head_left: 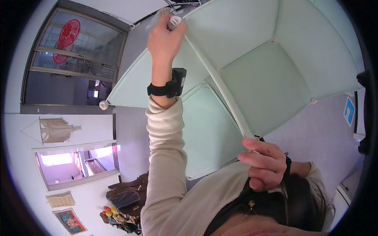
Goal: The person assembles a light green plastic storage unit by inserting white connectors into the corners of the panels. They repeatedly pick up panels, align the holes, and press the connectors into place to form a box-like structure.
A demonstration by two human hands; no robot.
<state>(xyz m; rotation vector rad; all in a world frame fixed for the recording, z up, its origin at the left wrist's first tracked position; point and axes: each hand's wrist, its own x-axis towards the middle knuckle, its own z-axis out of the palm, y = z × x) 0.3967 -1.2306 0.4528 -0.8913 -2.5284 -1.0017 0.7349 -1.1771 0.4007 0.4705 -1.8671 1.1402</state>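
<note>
Pale green panels [264, 82] joined at their edges form an open box-like rack in front of me. A white ribbed corner connector [175, 23] sits at the far end of one panel edge, and my left hand [165, 41] is closed around it. At the near end of that edge [212, 72], my right hand [265, 165] curls its fingers on the panel's corner; its grip is partly hidden. Below the edge leans a separate-looking pale green panel [212, 133] with a thin white frame. Another white connector [104, 105] caps the left corner.
A framed glass door [78, 59] with red round stickers stands at the left. Lower left are a woven wall hanging [57, 130], a doorway [78, 165] and a heap of bags [128, 196]. A blue-and-white sign [349, 111] and a white box-like thing [346, 192] lie right.
</note>
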